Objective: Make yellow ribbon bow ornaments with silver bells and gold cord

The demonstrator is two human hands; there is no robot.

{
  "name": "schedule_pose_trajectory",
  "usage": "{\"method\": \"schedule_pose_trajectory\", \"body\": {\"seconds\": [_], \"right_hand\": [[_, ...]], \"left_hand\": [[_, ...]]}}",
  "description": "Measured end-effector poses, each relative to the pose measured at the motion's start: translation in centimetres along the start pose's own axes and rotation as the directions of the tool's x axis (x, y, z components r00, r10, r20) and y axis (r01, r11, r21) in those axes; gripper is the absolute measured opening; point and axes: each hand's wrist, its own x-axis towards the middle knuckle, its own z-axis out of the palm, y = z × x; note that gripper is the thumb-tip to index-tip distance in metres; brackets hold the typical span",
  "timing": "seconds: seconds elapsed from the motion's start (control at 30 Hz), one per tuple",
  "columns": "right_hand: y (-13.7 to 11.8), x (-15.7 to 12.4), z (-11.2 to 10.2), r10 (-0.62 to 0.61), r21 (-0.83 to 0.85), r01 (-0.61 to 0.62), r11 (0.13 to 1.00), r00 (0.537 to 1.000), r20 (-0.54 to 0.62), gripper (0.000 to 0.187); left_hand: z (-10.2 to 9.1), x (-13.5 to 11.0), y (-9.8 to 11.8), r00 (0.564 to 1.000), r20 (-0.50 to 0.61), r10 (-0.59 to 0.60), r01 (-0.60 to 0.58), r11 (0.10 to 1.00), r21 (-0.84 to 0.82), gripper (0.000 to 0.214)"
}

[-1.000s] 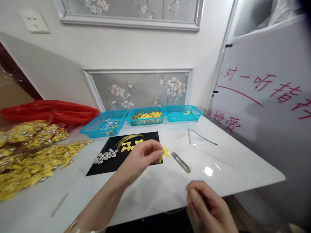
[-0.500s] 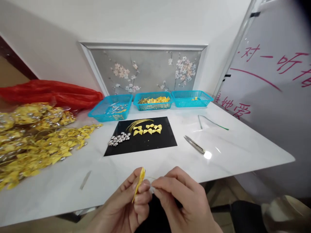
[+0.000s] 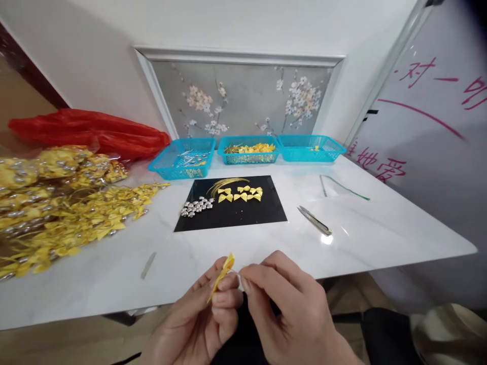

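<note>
My left hand (image 3: pixel 198 319) pinches a small yellow ribbon bow (image 3: pixel 222 274) upright between thumb and fingers, just off the table's near edge. My right hand (image 3: pixel 289 314) is closed in a pinch, its fingertips touching the bow's right side; what it holds is too small to see. On the white table lies a black mat (image 3: pixel 232 213) with several yellow bows (image 3: pixel 240 193), thin gold wires (image 3: pixel 224 183) and a cluster of silver beads (image 3: pixel 197 207).
Small snips (image 3: pixel 314 221) lie right of the mat. Three blue baskets (image 3: pixel 247 150) stand at the back wall. A heap of finished yellow bows (image 3: pixel 64 213) and a red bag (image 3: pixel 91 129) fill the left. A whiteboard (image 3: pixel 429 126) stands at the right.
My left hand brought the yellow bow from above the mat down to the table's near edge. My right hand rose to meet it and pinches beside it. The view tilted downward.
</note>
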Motion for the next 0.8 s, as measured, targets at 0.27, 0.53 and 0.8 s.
{"method": "schedule_pose_trajectory", "body": {"seconds": [0.27, 0.53, 0.8], "right_hand": [[0.01, -0.14, -0.17, 0.001, -0.031, -0.001, 1.0, 1.0, 0.006, 0.023], [0.06, -0.23, -0.17, 0.007, -0.034, -0.006, 0.999, 1.0, 0.028, 0.022], [-0.01, -0.42, -0.26, 0.049, -0.044, -0.047, 0.998, 0.998, 0.048, 0.022]], "left_hand": [[0.74, -0.06, -0.32, 0.995, -0.084, 0.045, -0.041, 0.998, 0.049, 0.037], [0.82, 0.26, -0.28, 0.999, -0.05, 0.008, -0.008, 1.0, 0.004, 0.037], [0.03, 0.5, -0.33, 0.996, 0.026, 0.079, -0.082, 0.988, 0.128, 0.013]]}}
